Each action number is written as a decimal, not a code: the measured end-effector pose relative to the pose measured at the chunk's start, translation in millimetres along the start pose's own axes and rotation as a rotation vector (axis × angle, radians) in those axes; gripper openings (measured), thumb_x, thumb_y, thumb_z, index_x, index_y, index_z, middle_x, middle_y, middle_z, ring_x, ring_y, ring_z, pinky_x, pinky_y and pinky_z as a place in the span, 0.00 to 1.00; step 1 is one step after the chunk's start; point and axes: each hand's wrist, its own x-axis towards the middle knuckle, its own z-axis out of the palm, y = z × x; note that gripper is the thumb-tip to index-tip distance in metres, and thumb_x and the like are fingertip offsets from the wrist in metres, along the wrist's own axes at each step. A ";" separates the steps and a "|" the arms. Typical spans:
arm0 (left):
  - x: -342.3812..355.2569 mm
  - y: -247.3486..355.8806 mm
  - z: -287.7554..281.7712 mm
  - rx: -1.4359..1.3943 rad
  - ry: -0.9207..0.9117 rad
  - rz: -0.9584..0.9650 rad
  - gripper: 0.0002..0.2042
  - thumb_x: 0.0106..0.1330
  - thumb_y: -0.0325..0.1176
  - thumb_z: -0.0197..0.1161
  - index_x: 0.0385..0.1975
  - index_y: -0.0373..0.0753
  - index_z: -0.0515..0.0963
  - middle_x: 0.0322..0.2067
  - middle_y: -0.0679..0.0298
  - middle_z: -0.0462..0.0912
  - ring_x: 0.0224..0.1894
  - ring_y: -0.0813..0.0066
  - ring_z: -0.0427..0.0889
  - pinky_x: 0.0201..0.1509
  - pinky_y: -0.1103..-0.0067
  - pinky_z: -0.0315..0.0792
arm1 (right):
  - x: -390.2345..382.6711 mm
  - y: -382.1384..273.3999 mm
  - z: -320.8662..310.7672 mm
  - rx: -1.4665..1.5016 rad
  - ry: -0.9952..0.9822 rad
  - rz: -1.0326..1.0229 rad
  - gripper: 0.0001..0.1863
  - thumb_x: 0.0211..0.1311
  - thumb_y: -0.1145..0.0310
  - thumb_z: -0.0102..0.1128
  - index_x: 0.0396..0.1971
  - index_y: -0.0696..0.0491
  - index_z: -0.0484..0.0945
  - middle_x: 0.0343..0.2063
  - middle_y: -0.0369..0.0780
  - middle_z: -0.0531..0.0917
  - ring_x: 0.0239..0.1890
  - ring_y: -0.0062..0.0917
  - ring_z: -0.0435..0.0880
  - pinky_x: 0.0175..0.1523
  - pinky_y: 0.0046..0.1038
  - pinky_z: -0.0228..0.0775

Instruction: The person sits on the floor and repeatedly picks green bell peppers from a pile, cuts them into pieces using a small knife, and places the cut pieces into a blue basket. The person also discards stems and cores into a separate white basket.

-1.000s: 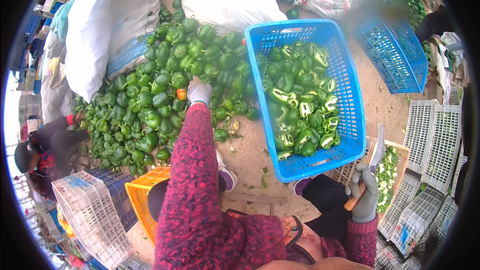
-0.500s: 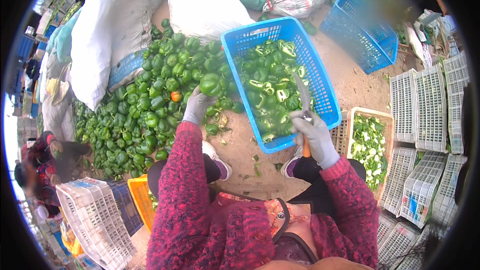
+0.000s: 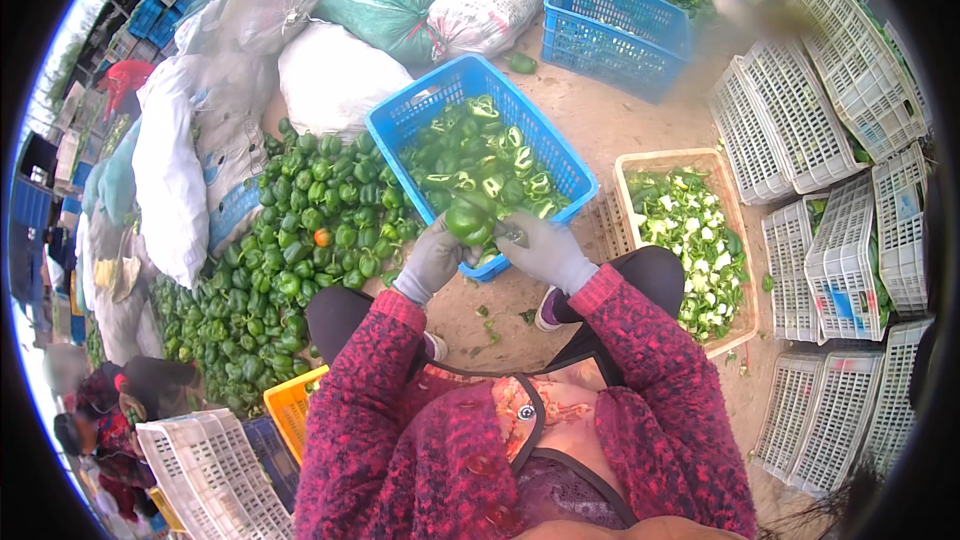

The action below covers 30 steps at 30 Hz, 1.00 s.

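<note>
In front of me, over the near end of a blue crate (image 3: 573,150), my two gloved hands meet at a whole green bell pepper (image 3: 469,219). My left hand (image 3: 432,258) is closed round the pepper's left and lower side. Close against its right side is my right hand (image 3: 545,252), fingers curled round a knife, of which only a small dark bit shows; the blade is hidden. Cut pepper pieces (image 3: 500,162) lie inside the blue crate.
A large heap of whole green peppers (image 3: 290,270) spreads to the left. At right stands a tan crate (image 3: 735,325) of pale trimmings, beside stacked white crates (image 3: 840,250). Filled sacks (image 3: 340,80) and another blue crate (image 3: 615,40) stand farther off. A person (image 3: 115,400) is at lower left.
My left hand has brought the pepper right and nearer to me. My right hand, with the knife, has moved left to meet it. The whole view has shifted.
</note>
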 end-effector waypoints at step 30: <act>66.2 -28.5 -31.9 0.366 0.134 0.093 0.13 0.75 0.27 0.57 0.57 0.41 0.78 0.33 0.67 0.83 0.25 0.83 0.78 0.28 0.85 0.71 | 44.9 52.5 21.0 -0.142 -0.067 0.147 0.21 0.66 0.57 0.61 0.57 0.47 0.80 0.41 0.49 0.88 0.46 0.45 0.87 0.50 0.42 0.79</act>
